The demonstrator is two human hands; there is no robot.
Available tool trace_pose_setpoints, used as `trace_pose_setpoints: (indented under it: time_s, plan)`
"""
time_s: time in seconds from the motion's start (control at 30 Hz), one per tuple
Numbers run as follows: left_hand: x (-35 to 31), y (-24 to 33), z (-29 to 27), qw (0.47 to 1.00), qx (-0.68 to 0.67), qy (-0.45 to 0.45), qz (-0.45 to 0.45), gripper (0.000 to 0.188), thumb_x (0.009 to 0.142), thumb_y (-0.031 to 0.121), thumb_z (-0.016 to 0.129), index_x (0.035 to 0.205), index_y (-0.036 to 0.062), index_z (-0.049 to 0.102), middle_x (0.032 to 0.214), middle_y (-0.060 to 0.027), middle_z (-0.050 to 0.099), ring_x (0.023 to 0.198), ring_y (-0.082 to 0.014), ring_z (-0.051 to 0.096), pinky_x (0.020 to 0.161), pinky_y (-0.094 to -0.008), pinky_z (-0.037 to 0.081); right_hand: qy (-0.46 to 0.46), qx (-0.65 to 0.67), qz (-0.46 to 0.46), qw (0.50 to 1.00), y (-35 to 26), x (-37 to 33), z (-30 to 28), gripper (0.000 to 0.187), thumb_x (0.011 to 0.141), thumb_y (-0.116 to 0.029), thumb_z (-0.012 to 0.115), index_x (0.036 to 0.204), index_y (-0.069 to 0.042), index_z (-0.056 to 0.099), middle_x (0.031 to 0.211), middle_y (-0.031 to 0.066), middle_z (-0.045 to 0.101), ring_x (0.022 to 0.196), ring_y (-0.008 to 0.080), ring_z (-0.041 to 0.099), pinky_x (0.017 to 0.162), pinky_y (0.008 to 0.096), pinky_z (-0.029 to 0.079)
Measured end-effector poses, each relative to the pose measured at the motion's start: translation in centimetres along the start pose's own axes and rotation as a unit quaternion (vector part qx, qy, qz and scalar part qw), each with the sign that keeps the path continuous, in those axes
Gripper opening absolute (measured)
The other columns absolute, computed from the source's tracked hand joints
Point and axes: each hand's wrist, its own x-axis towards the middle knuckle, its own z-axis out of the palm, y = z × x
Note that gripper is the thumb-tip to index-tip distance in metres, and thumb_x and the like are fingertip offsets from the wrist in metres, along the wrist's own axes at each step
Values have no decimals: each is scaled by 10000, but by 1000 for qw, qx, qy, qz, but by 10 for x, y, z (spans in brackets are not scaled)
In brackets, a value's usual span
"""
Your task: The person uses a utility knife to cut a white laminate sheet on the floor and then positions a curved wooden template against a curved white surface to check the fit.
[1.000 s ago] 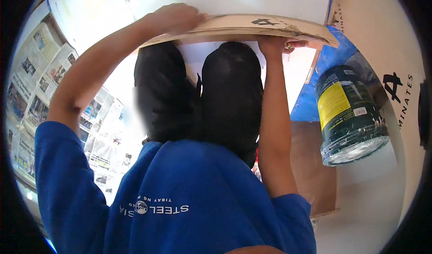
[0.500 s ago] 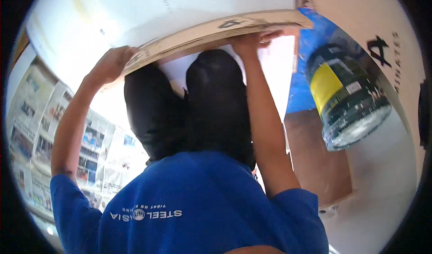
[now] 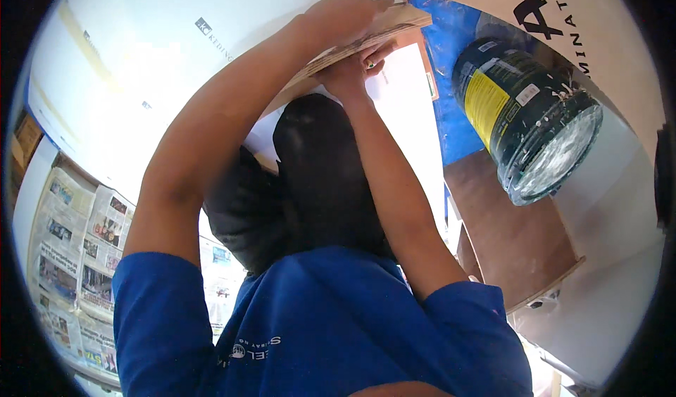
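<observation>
A wooden board (image 3: 405,21) with a layered, plywood-like edge lies across my knees, slanting up to the right. My left hand (image 3: 345,15) has its fingers bent over the board's far side near the right end. Some of those fingertips are hidden. From below, my right hand (image 3: 348,74) grips the near edge, its fingers jutting out past it; a ring shows on one. The left forearm crosses over the board and covers much of its left part.
Right of me lies a dark bucket (image 3: 528,115) with a yellow label and white smears, beside blue sheeting (image 3: 451,133) and a brown panel (image 3: 503,228). A large white sheet (image 3: 141,52) spreads ahead. Newspaper pages (image 3: 77,270) cover the left side.
My left hand has gone from the board's left end to near its right end, above my right hand. The right hand has shifted slightly left, and the board's visible end has moved left.
</observation>
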Motion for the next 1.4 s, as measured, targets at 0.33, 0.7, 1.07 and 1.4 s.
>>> trace_pose_setpoints:
  time_s: [0.33,0.7,1.07,1.4]
  plan:
    - [-2,4,-5,998,33,-41,-24,529,889,154,532,1411,177,452,892,-222,689,855,-407,678,761,-511,529,-42,-6,18,999,3,-3,-4,832,818,-425,648,1495,-62,328,1569,257,193,1440,507,15,1164,598,45]
    - [7,34,-34,987,136,-83,28,476,918,216,523,1383,130,473,837,-207,683,796,-383,690,712,-486,544,-33,51,-7,998,-5,-5,-15,743,812,-427,649,1426,-65,439,1542,236,278,1444,487,41,1174,573,68]
    - [8,1,-6,997,1,-64,34,519,900,185,538,1406,111,448,872,-238,686,802,-397,686,723,-482,533,-21,49,13,998,15,6,21,768,785,-496,666,1416,-101,477,1537,238,292,1442,500,-2,1146,638,3]
    - [7,24,-39,992,-3,-128,-16,488,1016,411,341,1098,26,629,912,-272,675,881,-438,669,803,-513,505,-51,60,28,996,3,3,1,794,773,-500,675,1416,-79,477,1535,244,297,1448,472,78,1166,592,36]
